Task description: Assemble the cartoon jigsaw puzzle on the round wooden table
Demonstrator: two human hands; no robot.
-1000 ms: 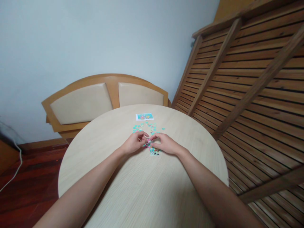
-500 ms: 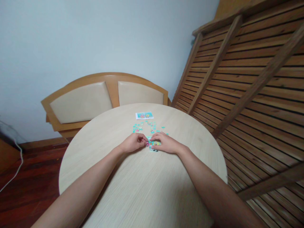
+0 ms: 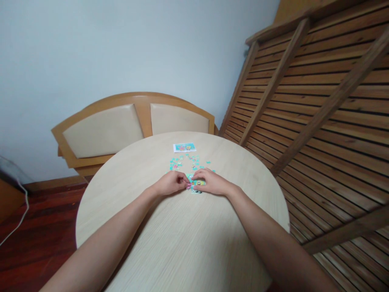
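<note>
- Left hand (image 3: 172, 182): fingertips narrowed at the pink left edge of the puzzle (image 3: 199, 183); grip unclear.
- Right hand (image 3: 210, 181): thumb and fingers parted over the puzzle.
- One puzzle, between both hands.
- One picture card (image 3: 185, 147), beyond.
- Loose pieces (image 3: 175, 166): too small to count.

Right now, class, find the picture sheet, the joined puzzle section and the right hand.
Picture sheet (image 3: 185, 147), head view: middle of its printed side.
Joined puzzle section (image 3: 199, 183), head view: its yellow printed part.
Right hand (image 3: 212, 181), head view: its back.
</note>
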